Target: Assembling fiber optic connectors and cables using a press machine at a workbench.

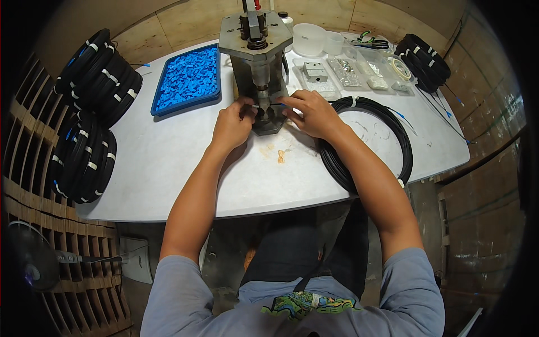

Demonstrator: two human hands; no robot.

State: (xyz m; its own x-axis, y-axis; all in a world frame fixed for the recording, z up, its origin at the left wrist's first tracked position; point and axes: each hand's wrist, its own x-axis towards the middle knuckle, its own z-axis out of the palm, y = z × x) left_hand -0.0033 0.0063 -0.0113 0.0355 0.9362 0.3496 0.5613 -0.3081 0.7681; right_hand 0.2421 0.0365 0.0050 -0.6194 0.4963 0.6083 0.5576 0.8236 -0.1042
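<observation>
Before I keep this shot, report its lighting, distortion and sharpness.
Head view: fisheye bowing along the white table's near edge, corners falling to black; head view: tabletop brightly lit, with a soft shadow beside the left hand's wrist; head view: no strong motion blur on either hand, but the detail between the fingertips at the metal press is too small to read.

White worktop (163, 180); by the left edge, black coils (84, 160) banded white; toward the far edge, bright blue pieces (188, 76) in a darker blue tray (185, 109), grey press (245, 76); at the near edge, black cable coil (402, 132) with white ties (354, 101)
</observation>
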